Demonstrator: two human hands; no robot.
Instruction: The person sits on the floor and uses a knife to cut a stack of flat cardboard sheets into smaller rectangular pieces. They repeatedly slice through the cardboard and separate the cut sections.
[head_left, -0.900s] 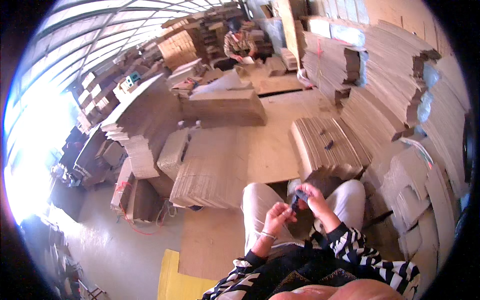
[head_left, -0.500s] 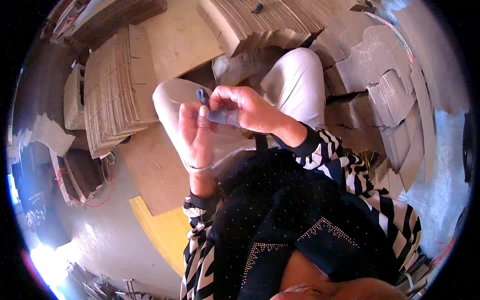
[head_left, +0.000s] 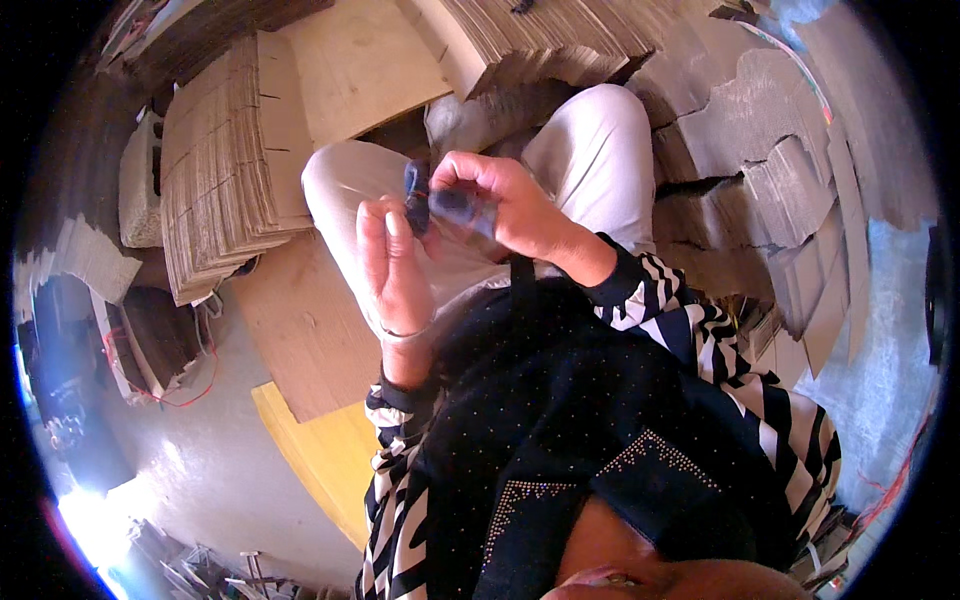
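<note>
Both hands are raised close together over my lap. My left hand points upward with its fingers pressed together, a small dark blue, knobbly piece pinched at its fingertips. From the right, my right hand curls closed around a smooth dark grey piece, which is smeared by motion. The two dark pieces lie side by side and seem to touch. Whether they are one thing, and of what kind, I cannot make out. Beneath the hands are my light trousers.
A stack of folded cardboard stands at the left, another cardboard stack ahead. A flat cardboard sheet lies between them. Torn cardboard is heaped at the right. A yellow board and red cord lie on the floor.
My right hand has shifted slightly up and right, turning the grey piece from lying flat across to a blurred, steeper pose. The left fingers have straightened a little. The view has shifted slightly.
</note>
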